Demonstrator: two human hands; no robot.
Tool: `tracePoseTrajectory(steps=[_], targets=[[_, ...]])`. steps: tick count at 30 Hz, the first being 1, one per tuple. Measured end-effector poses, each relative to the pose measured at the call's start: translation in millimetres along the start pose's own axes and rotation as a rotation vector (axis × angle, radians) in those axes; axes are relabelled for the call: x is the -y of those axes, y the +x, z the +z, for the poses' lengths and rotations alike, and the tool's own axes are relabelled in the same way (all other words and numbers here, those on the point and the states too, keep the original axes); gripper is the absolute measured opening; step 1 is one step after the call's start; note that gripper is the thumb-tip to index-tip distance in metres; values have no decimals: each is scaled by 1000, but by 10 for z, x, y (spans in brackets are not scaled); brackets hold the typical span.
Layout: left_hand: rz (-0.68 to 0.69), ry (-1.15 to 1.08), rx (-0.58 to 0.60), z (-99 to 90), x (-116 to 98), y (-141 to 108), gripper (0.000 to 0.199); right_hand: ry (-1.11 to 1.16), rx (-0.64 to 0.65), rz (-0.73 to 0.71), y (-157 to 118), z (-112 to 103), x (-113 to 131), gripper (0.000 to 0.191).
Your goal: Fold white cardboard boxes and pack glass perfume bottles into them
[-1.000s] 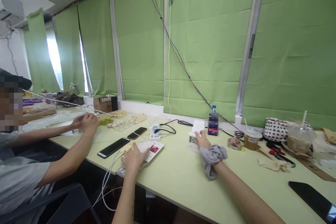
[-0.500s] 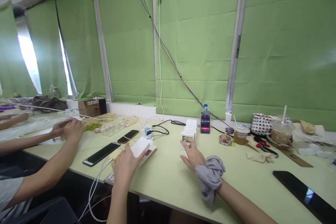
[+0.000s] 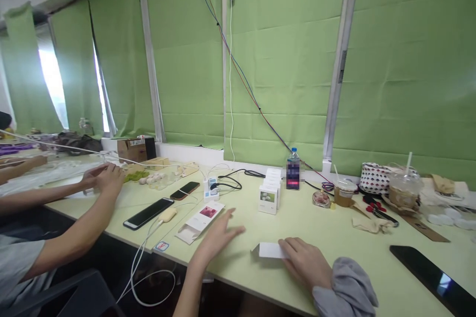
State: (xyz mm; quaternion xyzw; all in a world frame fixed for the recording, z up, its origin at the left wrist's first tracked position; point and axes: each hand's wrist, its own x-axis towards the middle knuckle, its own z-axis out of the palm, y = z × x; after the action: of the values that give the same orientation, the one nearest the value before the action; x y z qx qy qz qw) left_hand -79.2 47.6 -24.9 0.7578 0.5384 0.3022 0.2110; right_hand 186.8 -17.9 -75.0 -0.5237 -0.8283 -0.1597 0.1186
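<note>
My left hand point(image 3: 220, 234) is open over the table, fingers apart and nothing in it. Beside its fingertips lies a flattened white box point(image 3: 199, 223) with a red picture and an open end flap. My right hand point(image 3: 307, 261) is closed on the edge of a small white box point(image 3: 272, 250) near the table's front; a flap sticks out at its left end, and my fingers hide the right end. Beyond both hands stands a row of small white boxes point(image 3: 273, 183), the front one showing a picture of white flowers on green.
To the left are two phones point(image 3: 148, 213), a cream charger point(image 3: 168, 214) with cables and a power strip point(image 3: 211, 190). A bottle point(image 3: 293, 168), drink cups point(image 3: 344, 192) and a dark tablet point(image 3: 433, 275) stand or lie right. A co-worker's hands point(image 3: 107, 178) work at far left.
My left hand has let go of a white box and opened. My right hand has come back from the row toward the front edge and now holds a white box.
</note>
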Motion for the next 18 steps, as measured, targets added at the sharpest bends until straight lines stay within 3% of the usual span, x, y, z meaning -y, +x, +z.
tracePoseTrajectory(steps=[2,4,7,10,14,16,18], targets=[[-138,255,-193,-125,161,112,80,-66,31,85,-30,-36,-124,31],[-324,494,-300,-228,319,202,87,-126,98,205,-48,-105,-237,29],[-490,596,-227,-304,494,260,87,-149,193,315,-92,-243,-355,24],[-475,555,-166,-273,528,252,76,-78,225,339,-146,-445,-384,24],[-364,474,-107,-92,360,204,74,47,274,363,-201,-659,-369,31],[-282,424,-64,41,226,165,81,126,298,359,-230,-618,-392,45],[-209,383,-24,188,91,115,88,201,319,367,-261,-468,-446,73]])
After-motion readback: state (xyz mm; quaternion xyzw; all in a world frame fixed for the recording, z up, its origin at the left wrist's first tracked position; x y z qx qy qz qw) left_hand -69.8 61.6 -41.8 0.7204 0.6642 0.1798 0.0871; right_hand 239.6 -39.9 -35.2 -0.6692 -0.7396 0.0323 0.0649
